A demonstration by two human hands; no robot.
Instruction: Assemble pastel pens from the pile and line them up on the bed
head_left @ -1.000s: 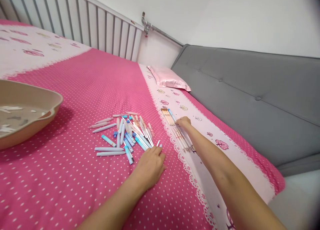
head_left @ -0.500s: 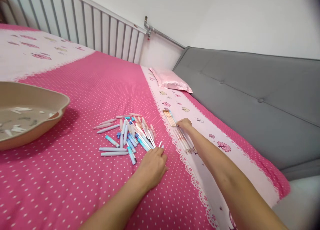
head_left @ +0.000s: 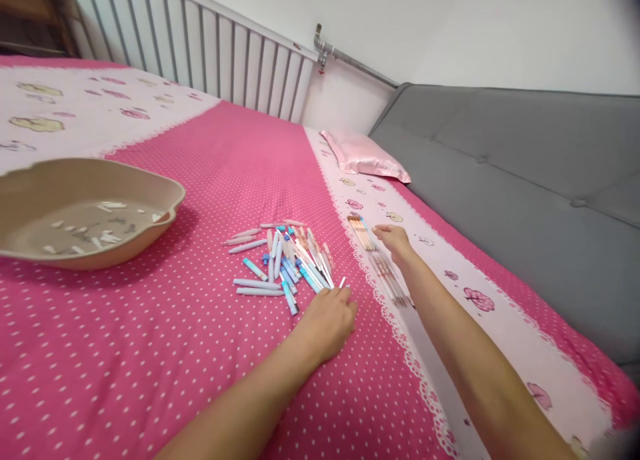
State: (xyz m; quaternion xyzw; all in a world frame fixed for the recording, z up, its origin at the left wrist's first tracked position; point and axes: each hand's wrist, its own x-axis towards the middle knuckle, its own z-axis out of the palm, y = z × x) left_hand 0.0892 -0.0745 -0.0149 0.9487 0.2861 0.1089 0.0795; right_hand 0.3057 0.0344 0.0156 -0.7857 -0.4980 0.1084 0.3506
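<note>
On the pink polka-dot bedspread, my left hand (head_left: 331, 319) is closed at the near right edge of a loose pile of pen parts (head_left: 287, 263). A short white stick, looking like a pen part (head_left: 343, 282), pokes out by its fingertips; the rest is hidden. Blue, lilac, pink and white barrels and caps make up the pile. My right hand (head_left: 393, 239) is just right of a neat row of peach-coloured pens (head_left: 361, 232), fingers stretched out with nothing visible in them. Nearer to me, a second row of clear and pinkish pens (head_left: 389, 280) lies below that hand.
At the left stands a large beige basin (head_left: 173, 207) with small white pieces inside. A pink satin pillow (head_left: 367, 157) lies at the back by the grey padded headboard (head_left: 520, 160). White railings (head_left: 240, 67) and a pipe (head_left: 357, 63) line the wall.
My right hand has moved slightly away from the row of peach pens, and its fingers have straightened. My left hand stays by the pile. The view has shifted left, showing more of the basin.
</note>
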